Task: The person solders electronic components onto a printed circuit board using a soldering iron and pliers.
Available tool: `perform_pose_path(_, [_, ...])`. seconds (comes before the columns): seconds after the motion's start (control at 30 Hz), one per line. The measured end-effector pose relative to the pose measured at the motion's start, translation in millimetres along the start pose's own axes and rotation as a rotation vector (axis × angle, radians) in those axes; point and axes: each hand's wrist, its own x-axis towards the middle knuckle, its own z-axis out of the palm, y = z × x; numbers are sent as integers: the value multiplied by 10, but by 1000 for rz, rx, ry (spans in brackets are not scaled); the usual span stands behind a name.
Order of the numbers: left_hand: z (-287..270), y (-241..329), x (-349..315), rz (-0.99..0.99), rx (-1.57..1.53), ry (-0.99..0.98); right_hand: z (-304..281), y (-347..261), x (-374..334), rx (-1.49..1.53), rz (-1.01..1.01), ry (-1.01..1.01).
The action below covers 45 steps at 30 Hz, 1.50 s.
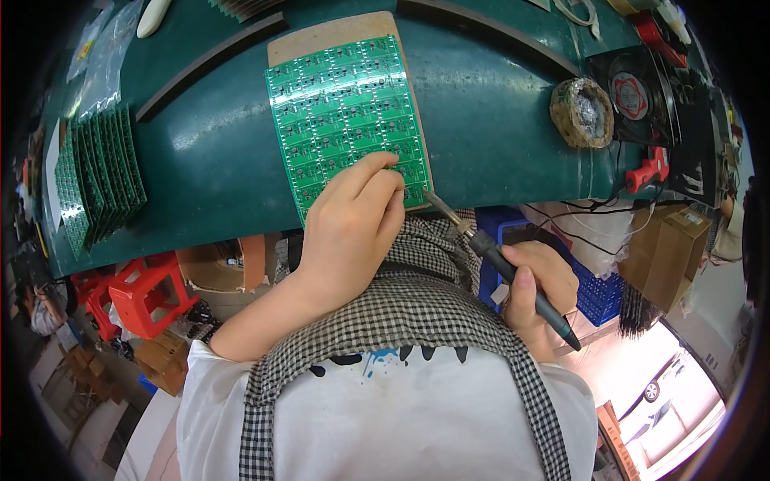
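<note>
The fingers of the right hand (545, 284) are closed around the dark handle of a soldering iron (491, 250). Those of the left hand (353, 220) are bent and drawn together over a green circuit-board panel (337, 128); whether anything is pinched at their tips cannot be told. The panel is placed ahead and to the left of the right fingers, with the left hand nearer, over its near part. The iron's long axis is slanted up and leftward, its tip aimed at the panel's near right corner; contact cannot be confirmed. The panel's long axis is directed away from the body, its far end leaned slightly left, on a brown backing board (329, 38) laid on the green table (208, 176). Upright green boards (100, 180) are ranged at far left, a black fan (634, 94) at far right
</note>
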Motion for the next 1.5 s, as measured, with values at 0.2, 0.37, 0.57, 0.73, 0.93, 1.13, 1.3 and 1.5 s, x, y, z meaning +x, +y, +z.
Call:
perform_pose_path(0.2, [43, 21, -11, -15, 57, 5, 57, -7, 34, 1, -18, 7])
perform_pose_path(0.37, [59, 34, -22, -9, 67, 14, 71, -12, 21, 16, -27, 15])
perform_pose_path(0.57, [28, 43, -19, -29, -10, -27, -10, -25, -32, 15, -33, 19])
perform_pose_path(0.73, [-175, 52, 7, -229, -265, -84, -12, -32, 6, -1, -2, 168])
perform_pose_path(0.93, [-897, -433, -219, -663, -639, 228, 45, 10, 138, -13, -47, 194])
perform_pose_path(1.13, [-1625, -682, 415, -117, 318, 1070, 200, -49, 593, 66, -34, 81])
perform_pose_path(1.3, [-692, -529, 850, -55, 171, 443, 420, 14, 968, 53, 55, 127])
perform_pose_path(1.5, [-352, -570, 887, -107, 25, 240, 607, 108, 1157, 115, 70, 61])
